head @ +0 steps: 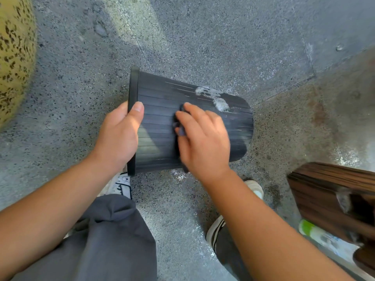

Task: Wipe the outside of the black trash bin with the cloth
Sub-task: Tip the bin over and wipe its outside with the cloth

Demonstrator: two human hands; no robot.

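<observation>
The black ribbed trash bin (162,110) is held on its side above the floor, its rim to the left and its base to the right. My left hand (119,134) grips the rim, thumb on the outer wall. My right hand (203,140) presses a dark cloth (180,129) against the middle of the bin's side; only a few folds of the cloth show past the fingers. A whitish grey smear (215,97) marks the upper wall near the base.
Speckled grey stone floor (203,37) lies all around. A wood-grain container (332,197) stands at the right, with a green-and-white bottle (316,234) lying beside it. A yellow speckled object (14,57) fills the left edge. My legs and shoes are below the bin.
</observation>
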